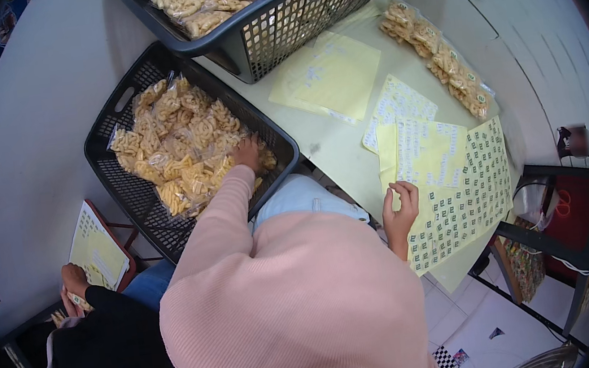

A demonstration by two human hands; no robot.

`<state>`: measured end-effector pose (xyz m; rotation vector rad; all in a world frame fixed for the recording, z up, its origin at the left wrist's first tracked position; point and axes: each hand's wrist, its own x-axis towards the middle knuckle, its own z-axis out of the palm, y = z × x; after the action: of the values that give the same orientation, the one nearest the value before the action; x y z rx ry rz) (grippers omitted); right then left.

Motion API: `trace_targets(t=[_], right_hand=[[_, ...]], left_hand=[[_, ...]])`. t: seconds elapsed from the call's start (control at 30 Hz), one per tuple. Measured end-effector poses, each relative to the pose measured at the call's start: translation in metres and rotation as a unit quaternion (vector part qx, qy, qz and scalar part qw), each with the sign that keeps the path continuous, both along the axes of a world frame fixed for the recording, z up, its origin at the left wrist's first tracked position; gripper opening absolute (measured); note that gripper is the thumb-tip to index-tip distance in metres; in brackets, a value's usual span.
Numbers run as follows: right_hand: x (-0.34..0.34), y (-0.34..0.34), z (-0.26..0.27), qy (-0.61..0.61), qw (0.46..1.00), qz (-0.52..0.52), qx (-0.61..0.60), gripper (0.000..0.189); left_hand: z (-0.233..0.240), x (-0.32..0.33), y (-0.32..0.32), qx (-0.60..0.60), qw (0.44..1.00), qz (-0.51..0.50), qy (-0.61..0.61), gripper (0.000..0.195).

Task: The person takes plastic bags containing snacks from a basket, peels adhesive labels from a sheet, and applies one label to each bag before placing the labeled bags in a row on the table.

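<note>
My left hand [248, 152] reaches into a black plastic basket [101, 113] and rests on clear bags of fried snacks [173, 127] at its right end; whether its fingers grip a bag cannot be made out. Over the near edge of the table, my right hand [401, 204] hangs with its fingers loosely curled and apart, beside a yellow sheet of small printed stickers [455, 209]. Nothing shows in it. Sheets with partly used labels [427, 152] overlap the sticker sheet. A row of snack bags bearing round stickers [435, 53] lies farther back on the table.
A taller grey crate [282, 27] of bagged snacks stands at the top. Yellow backing sheets [336, 75] lie below it. At lower left, a co-worker in black holds a snack bag beside a red tray [128, 271] with sticker sheets. A dark chair [559, 257] stands at right.
</note>
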<state>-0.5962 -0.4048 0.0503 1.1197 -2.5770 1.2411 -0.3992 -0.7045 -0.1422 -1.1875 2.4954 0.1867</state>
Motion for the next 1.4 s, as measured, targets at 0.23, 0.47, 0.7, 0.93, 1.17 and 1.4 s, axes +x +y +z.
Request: trace_targets(t=[0.23, 0.47, 0.7, 0.93, 1.17, 1.4], right_hand=[[-0.004, -0.005, -0.005, -0.001, 0.999, -0.028, -0.02, 0.012], [-0.008, -0.013, -0.004, -0.007, 0.999, -0.002, -0.036, 0.012], [-0.008, -0.032, 0.007, -0.074, 0.994, 0.045, -0.06, 0.015], [0.002, -0.061, 0.021, -0.343, 0.918, 0.153, -0.132, 0.037], [0.007, -0.07, 0.039, -0.468, 0.817, 0.149, -0.303, 0.039], [-0.021, 0.002, 0.027, -0.469, 0.854, 0.131, -0.182, 0.039]], left_hand=[[0.023, 0.01, -0.029, 0.076, 0.991, -0.105, 0.023, 0.054], [0.068, 0.03, -0.045, 0.057, 0.967, -0.046, 0.244, 0.033], [0.147, 0.054, -0.02, -0.015, 0.87, 0.141, 0.472, 0.028], [0.216, -0.002, 0.037, 0.167, 0.633, 0.275, 0.704, 0.022], [0.213, -0.089, 0.129, 0.497, 0.533, 0.151, 0.667, 0.021], [0.209, -0.097, 0.157, 0.672, 0.575, 0.03, 0.465, 0.045]])
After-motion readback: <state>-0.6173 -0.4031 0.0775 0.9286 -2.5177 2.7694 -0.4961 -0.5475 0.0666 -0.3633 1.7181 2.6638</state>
